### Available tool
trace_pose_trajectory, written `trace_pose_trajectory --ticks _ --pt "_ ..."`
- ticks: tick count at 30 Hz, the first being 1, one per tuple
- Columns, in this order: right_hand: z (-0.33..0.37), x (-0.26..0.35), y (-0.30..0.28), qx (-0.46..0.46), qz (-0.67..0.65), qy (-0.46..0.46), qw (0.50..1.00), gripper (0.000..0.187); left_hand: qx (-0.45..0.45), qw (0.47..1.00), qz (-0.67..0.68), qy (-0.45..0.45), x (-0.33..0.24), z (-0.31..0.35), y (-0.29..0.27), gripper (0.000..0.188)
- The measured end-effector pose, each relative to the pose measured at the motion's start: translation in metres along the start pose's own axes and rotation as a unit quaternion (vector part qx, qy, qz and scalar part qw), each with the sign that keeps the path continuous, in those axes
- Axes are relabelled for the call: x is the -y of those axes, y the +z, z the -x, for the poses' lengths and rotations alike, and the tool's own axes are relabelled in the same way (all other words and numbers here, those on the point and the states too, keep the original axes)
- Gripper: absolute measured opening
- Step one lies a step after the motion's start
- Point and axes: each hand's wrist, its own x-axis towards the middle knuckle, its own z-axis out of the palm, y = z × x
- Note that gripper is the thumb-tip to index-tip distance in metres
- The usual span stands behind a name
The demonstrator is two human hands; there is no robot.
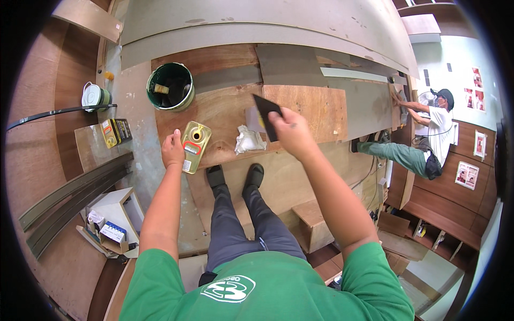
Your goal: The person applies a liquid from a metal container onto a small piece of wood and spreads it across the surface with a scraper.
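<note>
My right hand (292, 131) is raised over a low plywood panel (300, 107) and grips a flat dark spreader (266, 113), tilted, its upper corner pointing away from me. My left hand (173, 150) reaches down to a gold rectangular tin can (195, 145) with a round top opening and rests against its left side. A crumpled white rag (249, 141) lies on the panel between the two hands. My feet in black shoes (234, 175) stand just in front of the panel.
A green bucket (171, 86) with tools stands at the panel's far left corner. Grey laminate sheets (257, 27) lie beyond. Small boxes (116, 132), a tape roll (93, 96) and dark strips (75, 198) sit at left. Another person (428, 139) works at right.
</note>
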Motion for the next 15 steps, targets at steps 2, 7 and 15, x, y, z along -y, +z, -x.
trace_pose_trajectory --ticks 2,7,15 --pt "0.003 -0.010 -0.024 -0.052 -0.051 0.049 0.996 0.027 -0.001 1.000 -0.001 0.001 0.002 -0.002 -0.002 0.055" --pt "-0.025 -0.078 -0.076 -0.182 0.058 0.023 0.981 0.029 0.005 1.000 0.006 -0.001 0.001 0.000 0.002 0.056" --pt "-0.053 -0.113 -0.033 -0.242 0.436 0.010 0.867 0.043 0.014 1.000 0.011 -0.010 -0.006 0.003 0.005 0.057"
